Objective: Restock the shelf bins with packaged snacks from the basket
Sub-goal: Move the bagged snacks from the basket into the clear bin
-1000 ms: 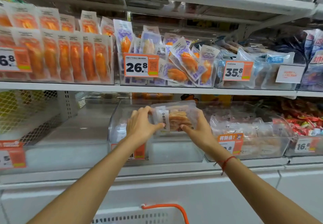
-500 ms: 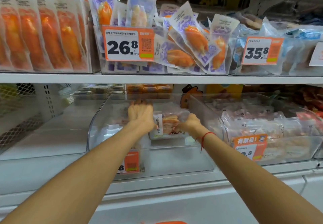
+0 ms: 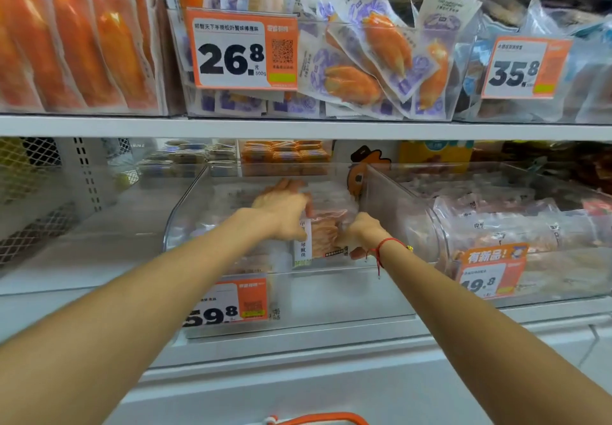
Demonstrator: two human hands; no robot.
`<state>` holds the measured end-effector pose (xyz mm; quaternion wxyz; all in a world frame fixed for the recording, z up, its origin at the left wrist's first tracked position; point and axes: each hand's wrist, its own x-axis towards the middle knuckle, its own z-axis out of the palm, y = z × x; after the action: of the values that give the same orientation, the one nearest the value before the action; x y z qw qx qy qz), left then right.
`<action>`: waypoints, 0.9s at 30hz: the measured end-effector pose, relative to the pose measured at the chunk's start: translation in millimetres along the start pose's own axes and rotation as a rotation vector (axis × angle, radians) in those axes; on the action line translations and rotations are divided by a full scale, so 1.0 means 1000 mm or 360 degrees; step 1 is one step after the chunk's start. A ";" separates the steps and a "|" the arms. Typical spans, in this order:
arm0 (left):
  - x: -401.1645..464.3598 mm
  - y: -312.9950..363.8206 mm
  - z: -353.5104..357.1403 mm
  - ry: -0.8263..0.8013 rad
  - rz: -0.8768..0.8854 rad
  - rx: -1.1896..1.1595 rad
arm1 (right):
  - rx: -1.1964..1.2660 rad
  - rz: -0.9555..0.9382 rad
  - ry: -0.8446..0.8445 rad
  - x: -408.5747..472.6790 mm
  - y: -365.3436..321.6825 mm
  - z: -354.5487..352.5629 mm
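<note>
A clear snack pack (image 3: 323, 237) with pale orange strips and a white label stands inside the clear shelf bin (image 3: 185, 222) on the lower shelf. My left hand (image 3: 281, 212) reaches into the bin and holds the pack's left edge, thumb at the front. My right hand (image 3: 359, 234), with a red string on the wrist, grips the pack's right side, fingers curled round it. More pale packs lie blurred behind and left of it in the bin. The basket's orange handle (image 3: 318, 418) shows at the bottom edge.
A price tag reading 59.8 (image 3: 228, 303) hangs on the bin's front. To the right stands a fuller clear bin (image 3: 414, 226) with a 19.8 tag. The upper shelf (image 3: 298, 128) carries orange and purple snack packs just above my hands.
The view has closed in on the bin. Both hands have carried the pack from above the bin's front rim down and deeper into the bin.
</note>
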<state>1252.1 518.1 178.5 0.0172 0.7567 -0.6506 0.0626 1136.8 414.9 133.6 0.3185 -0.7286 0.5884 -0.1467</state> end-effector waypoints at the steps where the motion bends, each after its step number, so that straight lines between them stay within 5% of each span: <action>1: -0.002 -0.001 -0.002 -0.0147 0.0078 0.0000 | -0.0010 0.0008 -0.0006 -0.002 -0.002 -0.001; 7: 0.006 -0.004 0.004 -0.0618 -0.0022 0.0159 | -0.0157 -0.0134 -0.0128 -0.013 -0.004 -0.009; 12: 0.010 0.000 0.011 -0.0634 -0.0053 0.0315 | -0.0168 -0.0275 -0.0208 -0.027 -0.002 -0.023; 16: 0.012 -0.001 0.013 -0.0648 -0.0103 0.0294 | -0.0782 -0.0550 -0.0211 -0.030 0.000 -0.028; 21: 0.019 0.000 0.014 -0.0660 -0.0112 0.0376 | -0.1272 -0.0533 -0.0335 -0.017 -0.003 -0.014; 27: 0.039 -0.009 0.027 -0.0800 -0.0207 0.0326 | -0.1329 -0.0462 -0.0313 -0.012 -0.010 -0.004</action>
<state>1268.3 478.2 157.2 -0.2175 0.7864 -0.5747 -0.0629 1139.4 426.0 144.8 0.0279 -0.8801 0.4558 0.1299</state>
